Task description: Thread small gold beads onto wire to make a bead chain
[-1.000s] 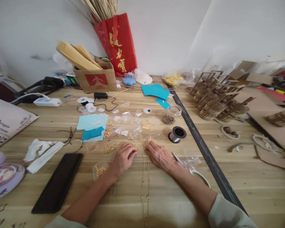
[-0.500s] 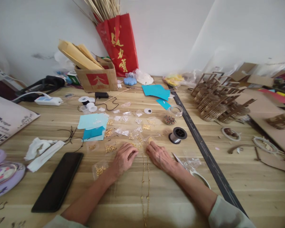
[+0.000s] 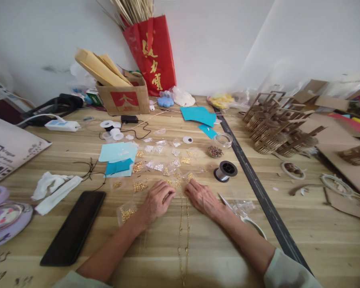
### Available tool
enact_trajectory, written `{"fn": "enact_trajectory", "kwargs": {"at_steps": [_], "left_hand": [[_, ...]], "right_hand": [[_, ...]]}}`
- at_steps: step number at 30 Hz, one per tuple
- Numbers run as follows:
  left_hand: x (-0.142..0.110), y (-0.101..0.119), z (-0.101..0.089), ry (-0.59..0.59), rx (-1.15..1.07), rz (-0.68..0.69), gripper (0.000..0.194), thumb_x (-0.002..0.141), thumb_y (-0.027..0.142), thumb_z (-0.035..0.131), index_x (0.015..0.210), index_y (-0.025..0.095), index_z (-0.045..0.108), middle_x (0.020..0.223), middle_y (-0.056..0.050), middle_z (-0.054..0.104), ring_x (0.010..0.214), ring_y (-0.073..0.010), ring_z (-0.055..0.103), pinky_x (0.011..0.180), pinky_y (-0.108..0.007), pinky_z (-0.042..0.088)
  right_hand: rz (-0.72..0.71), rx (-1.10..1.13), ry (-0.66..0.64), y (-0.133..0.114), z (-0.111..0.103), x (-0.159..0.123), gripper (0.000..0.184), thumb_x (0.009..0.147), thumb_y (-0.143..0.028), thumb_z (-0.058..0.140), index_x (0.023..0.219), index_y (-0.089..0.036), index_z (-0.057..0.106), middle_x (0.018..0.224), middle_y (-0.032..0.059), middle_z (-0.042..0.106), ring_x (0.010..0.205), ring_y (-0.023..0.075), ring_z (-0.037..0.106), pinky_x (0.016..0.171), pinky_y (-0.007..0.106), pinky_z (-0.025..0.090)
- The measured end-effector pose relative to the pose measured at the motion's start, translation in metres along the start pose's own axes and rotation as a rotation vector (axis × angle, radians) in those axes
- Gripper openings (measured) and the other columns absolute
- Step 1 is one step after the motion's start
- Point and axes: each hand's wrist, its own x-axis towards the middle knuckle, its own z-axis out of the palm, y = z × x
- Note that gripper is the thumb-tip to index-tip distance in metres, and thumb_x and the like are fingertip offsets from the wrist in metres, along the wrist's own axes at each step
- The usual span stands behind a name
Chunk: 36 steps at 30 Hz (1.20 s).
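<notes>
A thin gold chain [image 3: 188,236] with small beads lies in a long loop down the table between my hands, its upper strands reaching the fingertips. My right hand [image 3: 204,199] is closed in a pinch at the upper end of the right strand. Left of the chain, my left hand [image 3: 159,200] is also pinched; whatever is between its fingertips is too small to make out. Just beyond the fingers are small clear bags of gold findings [image 3: 140,187] and silver findings [image 3: 159,167]. Another bag of gold pieces [image 3: 127,215] sits beside my left wrist.
Scissors [image 3: 253,226] lie by my right forearm, with a wire spool [image 3: 225,171] beyond. A black phone [image 3: 73,228] is at left. Behind stand a bead jar [image 3: 215,151], a cardboard box [image 3: 124,98] and a red bag [image 3: 153,56]. Small woven baskets [image 3: 267,136] crowd the right.
The view has shifted very slightly. Both hands stay pinched in nearly the same spots, and the chain lies as before.
</notes>
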Motion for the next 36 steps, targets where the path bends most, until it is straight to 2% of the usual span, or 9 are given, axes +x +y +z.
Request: {"fn": "enact_trajectory", "kwargs": {"at_steps": [7, 16, 19, 22, 27, 33, 36], "left_hand": [[0.001, 0.000, -0.002, 0.000, -0.018, 0.035, 0.012, 0.089, 0.015, 0.048, 0.079, 0.017, 0.055, 0.072, -0.004, 0.060, 0.071, -0.0170, 0.052, 0.068, -0.030, 0.045], [0.003, 0.010, -0.004, -0.151, -0.118, 0.073, 0.011, 0.090, 0.015, 0.049, 0.082, 0.016, 0.057, 0.080, -0.007, 0.063, 0.078, -0.0173, 0.056, 0.074, -0.032, 0.050], [0.003, 0.013, -0.004, -0.211, -0.161, 0.078, 0.013, 0.090, 0.015, 0.048, 0.083, 0.016, 0.059, 0.084, -0.008, 0.065, 0.082, -0.0175, 0.059, 0.076, -0.033, 0.051], [0.002, 0.012, -0.002, -0.234, -0.169, 0.070, 0.012, 0.090, 0.015, 0.050, 0.082, 0.016, 0.059, 0.084, -0.008, 0.066, 0.081, -0.0179, 0.060, 0.075, -0.033, 0.052], [0.001, 0.008, -0.001, -0.204, -0.184, 0.068, 0.010, 0.089, 0.015, 0.052, 0.082, 0.015, 0.060, 0.082, -0.008, 0.067, 0.079, -0.0175, 0.060, 0.072, -0.032, 0.051], [0.004, 0.009, -0.004, -0.201, -0.169, 0.061, 0.012, 0.089, 0.014, 0.050, 0.083, 0.015, 0.061, 0.080, -0.008, 0.067, 0.078, -0.0179, 0.060, 0.072, -0.033, 0.051], [0.004, 0.009, -0.004, -0.198, -0.164, 0.060, 0.013, 0.089, 0.013, 0.050, 0.082, 0.015, 0.061, 0.079, -0.008, 0.067, 0.077, -0.0179, 0.060, 0.072, -0.033, 0.051]], "right_hand": [[-0.004, 0.035, -0.019, 0.001, -0.008, 0.000, 0.015, 0.098, -0.019, 0.041, 0.089, -0.016, 0.053, 0.087, 0.0039, 0.056, 0.066, 0.0122, 0.055, 0.053, 0.025, 0.029], [-0.018, -0.035, -0.047, 0.002, 0.000, 0.000, 0.015, 0.096, -0.014, 0.040, 0.091, -0.016, 0.054, 0.089, 0.0066, 0.056, 0.063, 0.0140, 0.053, 0.052, 0.026, 0.029], [-0.029, -0.003, -0.029, 0.002, -0.005, 0.000, 0.016, 0.096, -0.014, 0.040, 0.089, -0.016, 0.054, 0.087, 0.0054, 0.056, 0.064, 0.0138, 0.052, 0.052, 0.026, 0.029], [-0.021, 0.132, -0.006, 0.006, -0.016, -0.001, 0.017, 0.096, -0.016, 0.041, 0.087, -0.017, 0.055, 0.085, 0.0028, 0.056, 0.065, 0.0119, 0.053, 0.055, 0.024, 0.031], [0.080, 0.363, 0.103, 0.018, -0.034, -0.003, 0.014, 0.097, -0.020, 0.040, 0.095, -0.018, 0.054, 0.085, 0.0024, 0.060, 0.073, 0.0129, 0.057, 0.064, 0.022, 0.038], [0.148, 0.266, -0.020, 0.015, -0.046, -0.004, 0.025, 0.098, -0.027, 0.036, 0.087, -0.018, 0.056, 0.083, 0.0038, 0.061, 0.071, 0.0145, 0.059, 0.063, 0.024, 0.036], [0.220, 0.219, -0.034, 0.013, -0.050, -0.004, 0.024, 0.098, -0.024, 0.034, 0.092, -0.019, 0.057, 0.082, 0.0032, 0.063, 0.069, 0.0144, 0.061, 0.061, 0.024, 0.034]]}}
